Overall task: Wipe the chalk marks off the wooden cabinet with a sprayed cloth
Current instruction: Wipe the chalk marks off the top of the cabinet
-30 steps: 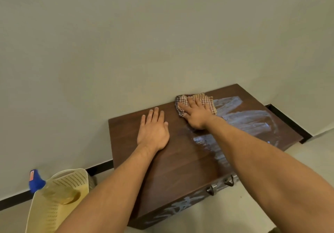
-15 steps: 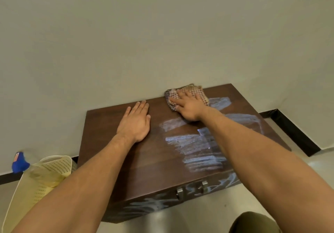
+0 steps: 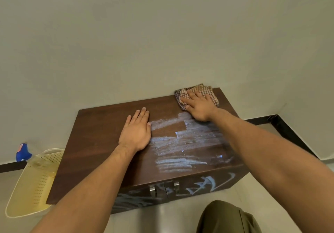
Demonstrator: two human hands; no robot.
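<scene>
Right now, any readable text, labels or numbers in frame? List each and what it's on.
None reads clearly.
Chalk marks on the cabinet front: loose strokes, perhaps characters, not legible.
Blue spray bottle: small red patch on its head, too small to read.
Cabinet top: chalk smears only, no writing.

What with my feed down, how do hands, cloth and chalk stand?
Left hand flat on top of dark wooden cabinet. Right hand pressing checked brown cloth at far right corner. White chalk smears across top and front. Nothing blocks the cloth.
</scene>
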